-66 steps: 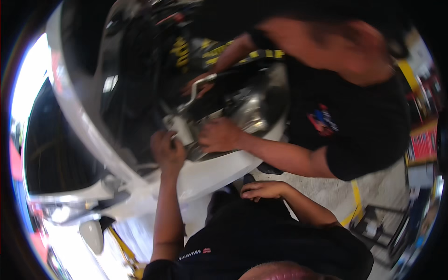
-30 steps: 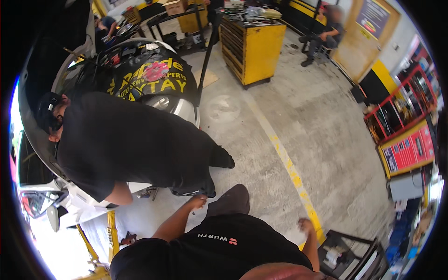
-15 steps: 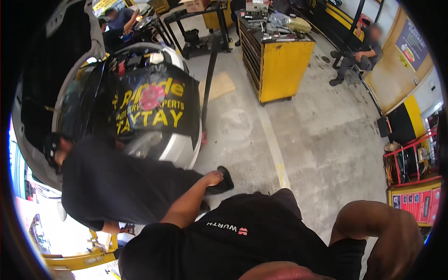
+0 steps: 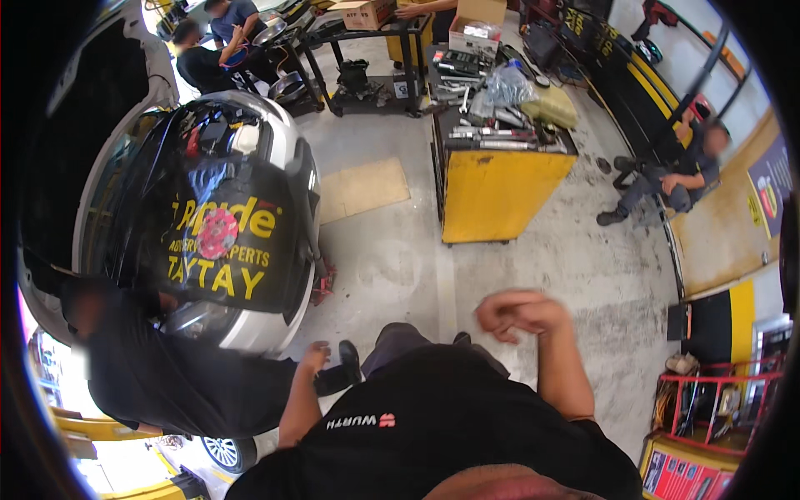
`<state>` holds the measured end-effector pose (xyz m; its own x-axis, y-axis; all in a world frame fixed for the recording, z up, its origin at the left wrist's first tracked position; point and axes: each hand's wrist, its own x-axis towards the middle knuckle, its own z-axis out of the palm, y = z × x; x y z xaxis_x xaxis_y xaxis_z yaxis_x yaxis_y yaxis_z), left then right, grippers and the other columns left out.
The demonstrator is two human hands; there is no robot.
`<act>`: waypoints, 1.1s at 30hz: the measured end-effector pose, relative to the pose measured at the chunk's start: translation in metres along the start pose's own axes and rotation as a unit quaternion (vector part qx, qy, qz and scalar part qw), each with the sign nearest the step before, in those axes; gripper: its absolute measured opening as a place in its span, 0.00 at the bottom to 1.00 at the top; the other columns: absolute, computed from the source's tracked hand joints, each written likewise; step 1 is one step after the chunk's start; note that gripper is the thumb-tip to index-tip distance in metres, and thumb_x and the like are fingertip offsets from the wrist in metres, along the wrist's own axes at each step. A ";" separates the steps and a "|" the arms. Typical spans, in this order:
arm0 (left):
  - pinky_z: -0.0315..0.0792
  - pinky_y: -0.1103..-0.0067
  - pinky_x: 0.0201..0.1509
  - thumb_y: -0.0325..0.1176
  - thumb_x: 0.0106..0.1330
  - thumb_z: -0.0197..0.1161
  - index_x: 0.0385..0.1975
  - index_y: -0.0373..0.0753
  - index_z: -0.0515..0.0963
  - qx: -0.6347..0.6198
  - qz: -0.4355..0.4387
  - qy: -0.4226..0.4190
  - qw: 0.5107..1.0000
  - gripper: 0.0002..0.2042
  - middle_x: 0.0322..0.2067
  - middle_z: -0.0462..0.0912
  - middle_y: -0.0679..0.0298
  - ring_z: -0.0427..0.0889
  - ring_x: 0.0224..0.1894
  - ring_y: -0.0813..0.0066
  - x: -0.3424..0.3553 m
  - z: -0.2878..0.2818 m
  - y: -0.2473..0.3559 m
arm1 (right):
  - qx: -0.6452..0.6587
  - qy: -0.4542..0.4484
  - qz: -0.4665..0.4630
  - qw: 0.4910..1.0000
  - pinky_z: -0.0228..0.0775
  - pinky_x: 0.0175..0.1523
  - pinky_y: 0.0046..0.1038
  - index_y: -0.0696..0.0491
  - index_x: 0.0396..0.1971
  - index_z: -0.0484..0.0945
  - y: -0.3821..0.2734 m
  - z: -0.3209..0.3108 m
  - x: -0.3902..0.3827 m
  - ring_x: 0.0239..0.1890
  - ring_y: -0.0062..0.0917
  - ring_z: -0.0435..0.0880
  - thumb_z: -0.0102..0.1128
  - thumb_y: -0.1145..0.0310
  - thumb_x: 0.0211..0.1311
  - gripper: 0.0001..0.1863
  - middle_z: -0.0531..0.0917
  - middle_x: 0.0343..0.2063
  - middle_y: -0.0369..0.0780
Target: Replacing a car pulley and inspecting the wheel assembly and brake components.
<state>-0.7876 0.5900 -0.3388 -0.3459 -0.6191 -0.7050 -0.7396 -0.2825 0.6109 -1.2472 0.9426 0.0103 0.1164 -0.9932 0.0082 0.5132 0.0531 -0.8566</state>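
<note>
My left hand (image 4: 315, 357) hangs loosely beside my body, next to a co-worker's dark-clothed leg, with its fingers a little apart and nothing visible in them. Raised in front of my right side, my right hand (image 4: 523, 317) is slightly blurred; its fingers are bent but apart and hold nothing. It is over the concrete floor, touching no object. Ahead of it stands a yellow tool cabinet (image 4: 504, 196) with its top covered in wrenches, sockets and a clear plastic bag (image 4: 510, 85).
At left a white car (image 4: 293, 142) has its hood raised, with a black printed cover (image 4: 258, 179) and a pink round cloth (image 4: 218, 234) on its front. A co-worker (image 4: 183, 358) leans over it. A black metal stand (image 4: 367, 37), cardboard sheet (image 4: 367, 187) and seated person (image 4: 696, 171) are beyond.
My view has shifted, and the cabinet looks nearer. My right hand has come into view from the bent arm at right. My left hand has moved lower and left in the picture.
</note>
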 end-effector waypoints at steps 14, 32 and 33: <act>0.70 0.79 0.46 0.31 0.71 0.55 0.58 0.36 0.72 -0.222 0.357 0.283 0.862 0.18 0.43 0.78 0.65 0.77 0.42 0.78 -0.063 -0.107 0.428 | -0.279 0.241 0.186 0.911 0.70 0.55 0.29 0.53 0.56 0.76 -0.044 -0.275 0.170 0.53 0.25 0.78 0.57 0.52 0.67 0.25 0.81 0.50 0.38; 0.71 0.71 0.47 0.45 0.62 0.65 0.52 0.35 0.74 -0.117 0.449 -0.054 0.884 0.25 0.41 0.78 0.55 0.77 0.43 0.64 -0.062 0.033 0.640 | -0.860 0.253 0.159 0.413 0.60 0.68 0.45 0.44 0.62 0.71 -0.253 -0.516 0.216 0.65 0.43 0.67 0.77 0.54 0.43 0.42 0.72 0.62 0.40; 0.70 0.73 0.50 0.43 0.63 0.65 0.53 0.34 0.74 -0.133 0.373 -0.020 0.918 0.24 0.43 0.79 0.56 0.77 0.45 0.67 -0.044 0.054 0.644 | -0.851 0.230 0.168 0.441 0.60 0.67 0.44 0.45 0.59 0.74 -0.256 -0.519 0.224 0.64 0.42 0.68 0.76 0.55 0.44 0.38 0.75 0.58 0.40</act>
<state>-1.2798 0.4752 0.0661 -0.7238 -0.6871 -0.0631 -0.1229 0.0385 0.9917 -1.7934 0.6526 -0.0361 -0.4430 -0.8958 -0.0358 -0.8947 0.4393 0.0805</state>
